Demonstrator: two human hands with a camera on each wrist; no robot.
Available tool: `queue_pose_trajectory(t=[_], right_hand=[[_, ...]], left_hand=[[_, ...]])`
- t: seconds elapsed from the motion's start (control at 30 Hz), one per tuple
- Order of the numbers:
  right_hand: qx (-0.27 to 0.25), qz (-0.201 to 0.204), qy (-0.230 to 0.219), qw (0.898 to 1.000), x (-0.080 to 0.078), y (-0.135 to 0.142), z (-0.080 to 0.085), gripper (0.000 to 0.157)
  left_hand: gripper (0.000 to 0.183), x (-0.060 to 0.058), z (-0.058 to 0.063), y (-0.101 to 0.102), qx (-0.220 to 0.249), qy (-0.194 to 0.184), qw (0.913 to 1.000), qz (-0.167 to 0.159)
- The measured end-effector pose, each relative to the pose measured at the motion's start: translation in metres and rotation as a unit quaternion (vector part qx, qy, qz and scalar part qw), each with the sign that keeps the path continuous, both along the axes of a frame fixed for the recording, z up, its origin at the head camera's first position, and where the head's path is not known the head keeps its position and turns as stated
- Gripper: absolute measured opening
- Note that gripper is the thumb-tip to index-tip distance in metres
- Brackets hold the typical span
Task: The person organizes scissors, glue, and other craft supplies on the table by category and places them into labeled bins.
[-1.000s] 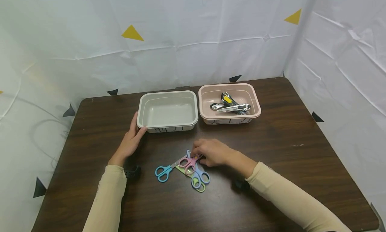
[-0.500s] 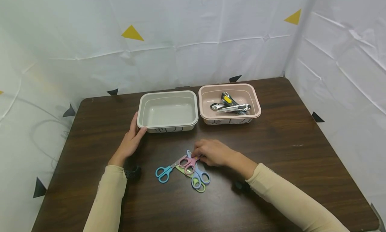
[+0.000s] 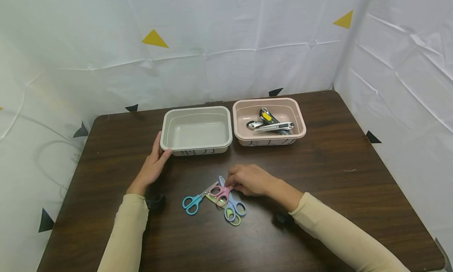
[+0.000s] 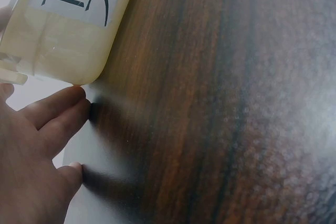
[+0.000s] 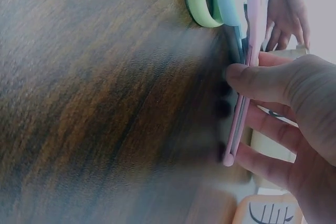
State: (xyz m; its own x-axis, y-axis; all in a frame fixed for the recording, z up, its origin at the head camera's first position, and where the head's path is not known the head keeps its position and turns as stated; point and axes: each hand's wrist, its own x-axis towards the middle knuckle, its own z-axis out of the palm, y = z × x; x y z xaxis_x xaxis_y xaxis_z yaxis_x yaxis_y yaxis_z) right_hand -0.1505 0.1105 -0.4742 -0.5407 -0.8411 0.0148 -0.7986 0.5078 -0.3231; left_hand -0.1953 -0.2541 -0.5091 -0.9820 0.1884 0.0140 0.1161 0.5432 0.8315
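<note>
Above a small pile of scissors, my right hand (image 3: 251, 179) pinches the pink scissors (image 5: 253, 22) between thumb and fingers; their blades have a pink cover. Beneath lie blue-violet scissors (image 3: 231, 207) and green scissors (image 3: 236, 221), partly hidden. Turquoise scissors (image 3: 192, 204) lie to the left, handles toward the near left. My left hand (image 3: 153, 166) rests against the left front corner of the grey box (image 3: 198, 149), thumb at the rim and fingers along its side. In the left wrist view its fingers reach out straight to the labelled box (image 4: 68, 51).
A pink box (image 3: 301, 132) stands just right of the grey one, with several utility knives (image 3: 277, 126) inside. Both boxes carry handwritten labels on the front. White sheeting (image 3: 226, 48) rises behind the dark wooden table (image 3: 336, 154).
My right hand has moved very slightly toward the near side, and the pink scissors have shifted a little with it. The left hand and both boxes stay put.
</note>
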Motion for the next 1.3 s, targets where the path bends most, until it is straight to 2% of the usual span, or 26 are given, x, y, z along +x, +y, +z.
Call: queue_pose_trajectory(t=[0.23, 0.5, 0.7, 0.83, 1.07, 1.2, 1.3], right_hand=[[-0.005, 0.004, 0.013, 1.0, -0.001, -0.001, 0.009, 0.027], [-0.05, 0.003, 0.064, 0.997, -0.008, -0.008, 0.024, 0.025], [-0.127, -0.016, 0.116, 0.985, -0.021, -0.017, 0.037, 0.026], [-0.159, -0.031, 0.143, 0.976, -0.03, -0.024, 0.046, 0.027], [-0.15, -0.074, 0.177, 0.97, -0.044, -0.034, 0.058, 0.03], [-0.138, -0.085, 0.194, 0.967, -0.052, -0.038, 0.061, 0.036], [-0.12, -0.083, 0.216, 0.965, -0.059, -0.042, 0.061, 0.035]], left_hand=[[0.073, 0.001, 0.001, 0.001, -0.001, 0.0, 1.0, -0.001], [0.074, 0.001, -0.001, -0.002, 0.003, 0.003, 1.0, -0.005], [0.073, 0.001, -0.003, -0.002, 0.003, 0.004, 1.0, 0.0], [0.073, 0.001, -0.002, -0.002, -0.001, 0.002, 1.0, 0.002], [0.076, 0.001, 0.001, 0.0, 0.001, -0.005, 1.0, -0.001], [0.076, 0.0, 0.001, 0.0, 0.011, -0.003, 0.9999, -0.007], [0.076, -0.001, 0.0, -0.001, 0.011, -0.001, 0.9999, -0.007]])
